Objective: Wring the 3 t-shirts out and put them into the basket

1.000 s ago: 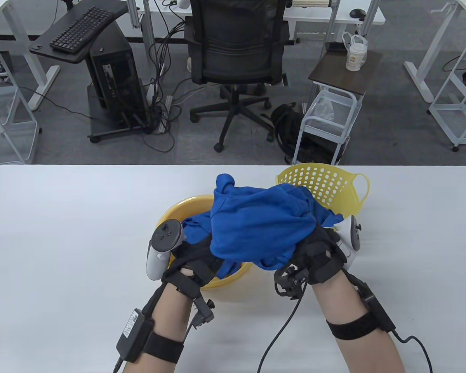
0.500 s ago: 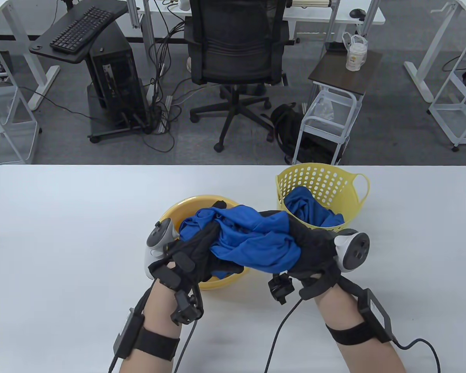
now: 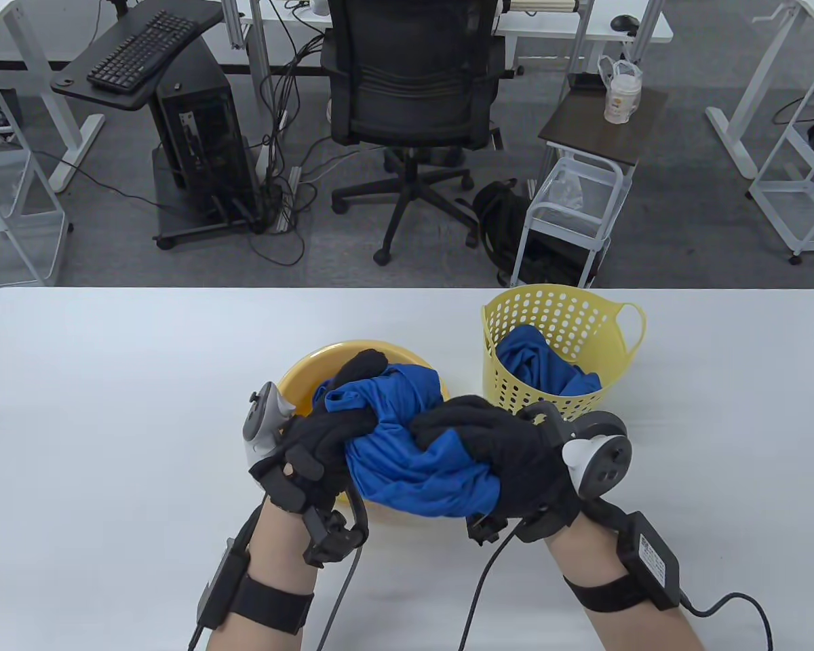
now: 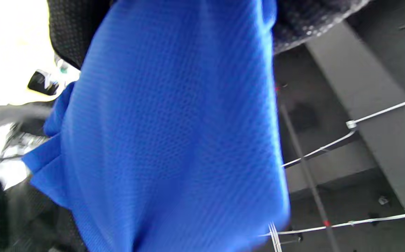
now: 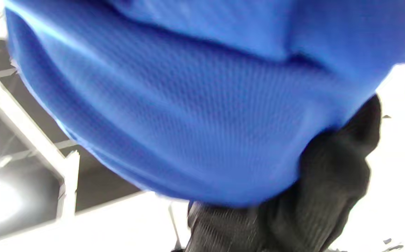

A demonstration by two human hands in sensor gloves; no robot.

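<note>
A bunched blue t-shirt (image 3: 407, 454) is held over the yellow basin (image 3: 312, 369) near the table's middle. My left hand (image 3: 336, 424) grips its left end, fingers curled round the cloth. My right hand (image 3: 488, 441) clasps the right end from above. The same blue t-shirt (image 4: 174, 133) fills the left wrist view, and this blue t-shirt (image 5: 195, 105) fills the right wrist view too, with gloved fingers (image 5: 332, 175) under it. Another blue t-shirt (image 3: 539, 366) lies inside the yellow perforated basket (image 3: 570, 319) to the right of the basin.
The white table (image 3: 108, 407) spreads wide on both sides of the basin and basket. Cables (image 3: 488, 583) trail from my wrists towards the near edge. Beyond the far edge stand an office chair (image 3: 414, 102) and a small white cart (image 3: 570, 217).
The shirt was spread high between both hands; both hands have come down and together, gathering it into a tight bundle over the basin. The right hand has rolled over on top.
</note>
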